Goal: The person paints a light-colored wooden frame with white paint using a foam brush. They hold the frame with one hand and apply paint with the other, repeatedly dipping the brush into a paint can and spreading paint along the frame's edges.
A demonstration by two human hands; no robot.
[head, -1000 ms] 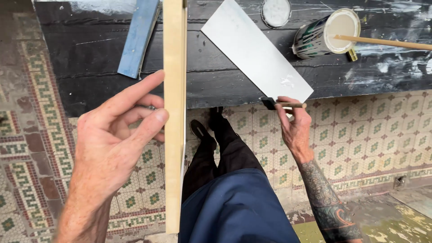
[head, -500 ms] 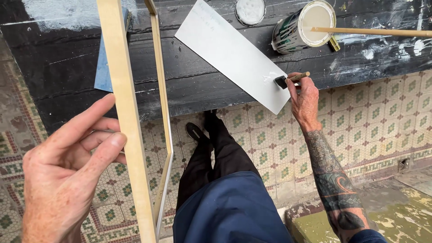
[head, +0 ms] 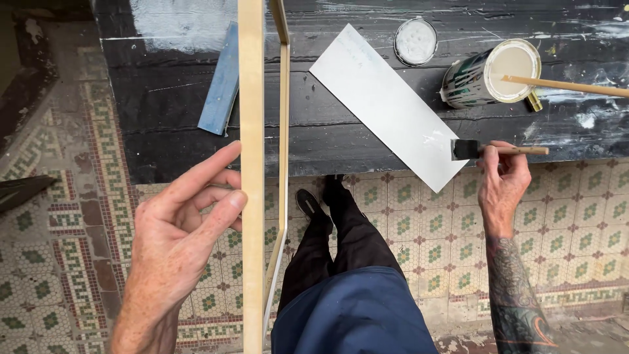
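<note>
My left hand (head: 183,229) grips the near rail of a pale wooden frame (head: 251,131), held upright close to the camera; its far rail shows just behind. My right hand (head: 501,187) holds a foam brush (head: 466,149) by its wooden handle, the dark foam tip resting on the lower corner of a long white panel (head: 386,101). The panel lies diagonally on a black, paint-stained workbench (head: 341,141).
An open paint can (head: 488,75) with a wooden stir stick (head: 563,85) across it stands at the bench's right, its lid (head: 415,40) beside the panel. A blue strip (head: 221,82) lies left of the frame. Patterned tiled floor (head: 72,216) and my legs are below.
The wooden frame has turned in my left hand and stands straighter. My right hand with the brush stays at the panel's lower corner. The view has shifted.
</note>
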